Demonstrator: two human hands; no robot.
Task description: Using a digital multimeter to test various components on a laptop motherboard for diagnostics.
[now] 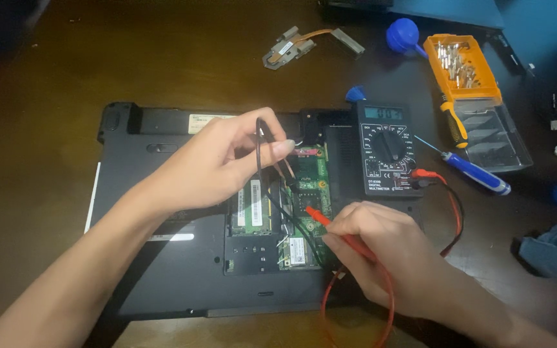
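Open laptop point(162, 270), underside up, on a dark wooden bench point(53, 64); exposed green board point(309, 177) in the open bay at centre. Left hand point(217, 164): fingers pinched on the black probe point(260, 151), held near upright, thumb and forefinger closed on its upper end, lead looping down over the bay; tip hidden among the cables, contact point cannot be told. Right hand point(369, 241): fingers pressed together round the red probe point(330, 225), pen-fashion, long axis running from 4 o'clock up to 10 o'clock, tip touching or just above the board at the bay's middle. Board lies at 10 o'clock from the right fingers, at 5 o'clock from the left fingers; the right hand is the nearer to the board's lower half, the left to its upper edge. Memory module point(251, 207) just beside the board at 9 o'clock. Multimeter point(387, 149), black, resting on the laptop at 2 o'clock from the board, both leads plugged at its lower right. Beyond it: blue screwdriver point(475, 173) at 3 o'clock, orange bit case point(462, 67) at 1 o'clock, copper heat pipe point(307, 44) at 12 o'clock, blue blower point(402, 34), grey cloth point(552, 248) well apart at 4 o'clock
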